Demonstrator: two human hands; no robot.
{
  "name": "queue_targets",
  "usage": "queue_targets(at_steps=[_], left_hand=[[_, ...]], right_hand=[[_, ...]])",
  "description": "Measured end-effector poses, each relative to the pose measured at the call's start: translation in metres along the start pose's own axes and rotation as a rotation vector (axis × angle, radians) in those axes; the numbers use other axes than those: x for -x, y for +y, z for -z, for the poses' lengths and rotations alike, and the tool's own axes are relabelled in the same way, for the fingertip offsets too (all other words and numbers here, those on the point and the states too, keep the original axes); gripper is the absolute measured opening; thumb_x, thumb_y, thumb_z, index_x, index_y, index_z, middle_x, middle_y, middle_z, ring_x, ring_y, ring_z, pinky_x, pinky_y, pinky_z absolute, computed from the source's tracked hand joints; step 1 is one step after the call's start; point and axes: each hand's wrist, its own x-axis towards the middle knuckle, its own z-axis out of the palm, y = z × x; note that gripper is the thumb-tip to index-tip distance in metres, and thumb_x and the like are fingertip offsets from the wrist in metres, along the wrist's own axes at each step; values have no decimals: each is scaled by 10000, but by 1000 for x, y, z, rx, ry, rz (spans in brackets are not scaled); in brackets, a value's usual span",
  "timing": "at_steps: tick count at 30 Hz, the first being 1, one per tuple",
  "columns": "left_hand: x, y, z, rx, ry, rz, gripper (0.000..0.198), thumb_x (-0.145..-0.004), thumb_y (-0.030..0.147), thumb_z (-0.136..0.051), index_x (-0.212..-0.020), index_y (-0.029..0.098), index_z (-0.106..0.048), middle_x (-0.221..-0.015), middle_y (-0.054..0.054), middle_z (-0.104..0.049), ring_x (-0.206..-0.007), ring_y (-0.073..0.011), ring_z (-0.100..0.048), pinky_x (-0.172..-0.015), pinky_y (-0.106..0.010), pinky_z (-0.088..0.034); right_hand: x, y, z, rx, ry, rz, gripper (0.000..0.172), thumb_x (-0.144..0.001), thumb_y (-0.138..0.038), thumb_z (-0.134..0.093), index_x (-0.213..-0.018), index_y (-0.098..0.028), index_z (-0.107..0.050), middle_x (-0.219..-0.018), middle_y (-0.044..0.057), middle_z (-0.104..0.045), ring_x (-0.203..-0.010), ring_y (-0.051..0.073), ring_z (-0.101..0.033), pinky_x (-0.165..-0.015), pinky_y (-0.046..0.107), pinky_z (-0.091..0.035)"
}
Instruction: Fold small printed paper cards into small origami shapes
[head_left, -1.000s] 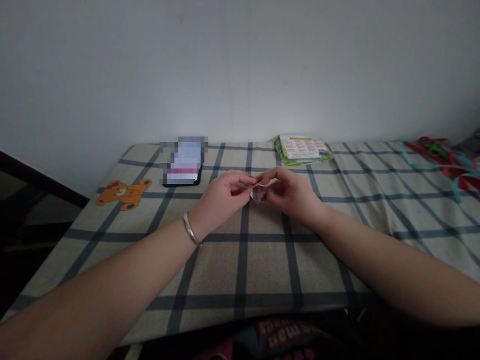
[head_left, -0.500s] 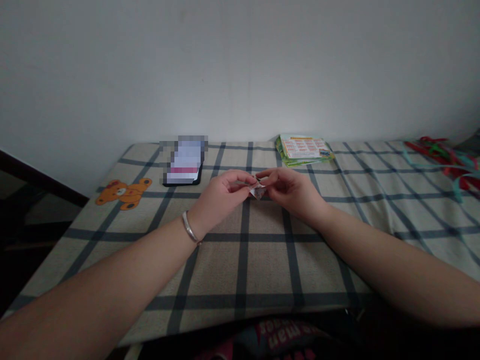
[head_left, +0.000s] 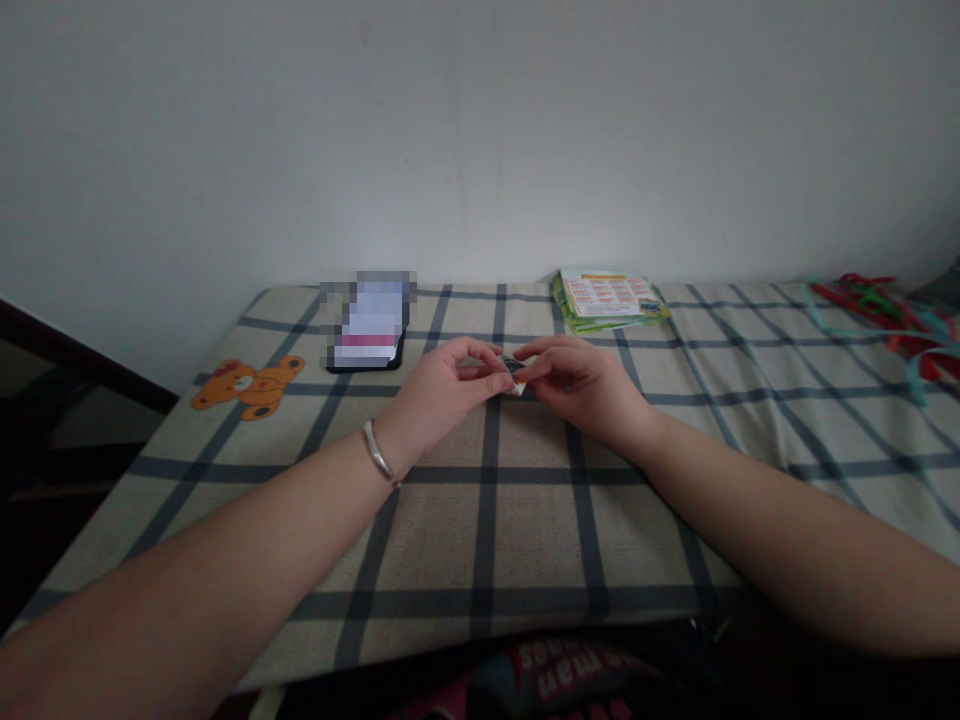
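Between my two hands is a small folded piece of paper (head_left: 516, 385), pale with dark and orange print. My left hand (head_left: 454, 388) pinches its left side between thumb and fingers. From the other side, my right hand (head_left: 570, 378) has its fingertips closed on the same paper. Much of the paper is hidden behind the fingers. Both hands are just above the checked tablecloth (head_left: 525, 530), near the middle of the table. A silver bangle (head_left: 378, 452) circles my left wrist.
A phone (head_left: 367, 325) with a lit, blurred screen lies behind my left hand. An orange bear cutout (head_left: 247, 387) is at the left. A stack of printed cards (head_left: 611, 298) sits by the wall (head_left: 480, 140). Red, green and pale blue ribbons (head_left: 892, 310) lie at the far right.
The paper has turned between my fingers, so its dark and orange print now shows instead of the wider pale face. My hands have shifted only slightly.
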Motion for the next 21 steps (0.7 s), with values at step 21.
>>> queue_targets(at_steps=[21], left_hand=[[-3,0,-4,168,32,5,454,-643,114,-744,-987,195,-458,-834,26,-659,-778,-106,-667,-730,-236,-539]], right_hand=[[0,-1,-8,-209,-161,-398,271,-735,-392,-707,-865,-183,-593,-699,-9,-617,-605,114,-562,-542,248,-455]])
